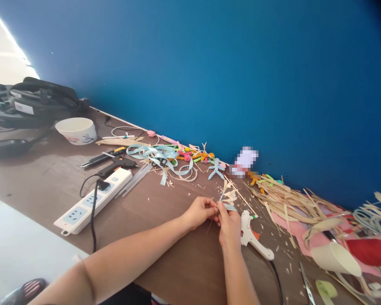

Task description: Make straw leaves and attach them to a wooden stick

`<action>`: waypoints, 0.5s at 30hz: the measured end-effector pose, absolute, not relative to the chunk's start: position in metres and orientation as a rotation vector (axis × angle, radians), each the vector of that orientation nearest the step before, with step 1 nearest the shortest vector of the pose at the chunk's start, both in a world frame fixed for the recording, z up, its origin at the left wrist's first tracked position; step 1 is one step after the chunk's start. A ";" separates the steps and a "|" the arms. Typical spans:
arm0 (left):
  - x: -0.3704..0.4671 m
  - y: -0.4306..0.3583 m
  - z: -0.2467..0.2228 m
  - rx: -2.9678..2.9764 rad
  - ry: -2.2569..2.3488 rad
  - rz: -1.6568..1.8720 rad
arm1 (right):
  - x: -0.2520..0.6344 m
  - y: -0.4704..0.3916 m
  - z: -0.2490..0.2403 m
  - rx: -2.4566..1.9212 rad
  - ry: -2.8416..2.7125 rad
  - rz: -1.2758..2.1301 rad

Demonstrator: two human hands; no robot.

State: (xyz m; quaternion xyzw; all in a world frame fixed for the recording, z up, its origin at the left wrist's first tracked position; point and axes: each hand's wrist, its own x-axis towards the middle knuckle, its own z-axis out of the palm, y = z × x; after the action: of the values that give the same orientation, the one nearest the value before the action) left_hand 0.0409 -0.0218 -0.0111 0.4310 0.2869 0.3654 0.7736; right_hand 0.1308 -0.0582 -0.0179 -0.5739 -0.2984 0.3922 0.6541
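- Two bare hands meeting in front of the body, both closed in a fine pinch: left hand coming in from the left, right hand from below and slightly right.
- Between the fingertips, held up over the brown table: a small flower piece, with pale petals and a light-blue stem.
- Long axis pointing away from the body, towards the blue wall, with a slight lean to the right.
- Petals beyond the fingertips, on the far side; lower end of the stem inside the pinch, hidden by fingers. Cannot tell how each fingertip presses on it.
- Touching both hands at the base; petals nearer the right hand, just ahead of its knuckles.
- Light-blue ribbon running off rightwards from the pinch, across the top of the right hand, so roughly crosswise to the stem.
- Just right of the right hand, a white glue gun, apart from the left.
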 end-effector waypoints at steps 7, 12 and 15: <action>0.041 -0.027 -0.010 1.152 0.687 0.844 | 0.130 -0.059 -0.015 -1.252 -0.653 0.970; 0.041 -0.031 -0.015 1.307 0.728 0.960 | 0.130 -0.059 -0.014 -1.217 -0.638 1.011; 0.040 -0.033 -0.016 1.462 0.767 1.028 | 0.131 -0.060 -0.012 -1.196 -0.646 1.042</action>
State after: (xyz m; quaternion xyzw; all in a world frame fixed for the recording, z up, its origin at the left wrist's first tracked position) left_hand 0.0401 -0.0326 -0.0159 0.6211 0.3260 0.4367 0.5632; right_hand 0.1306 -0.0600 -0.0123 -0.5276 -0.2851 0.4595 0.6551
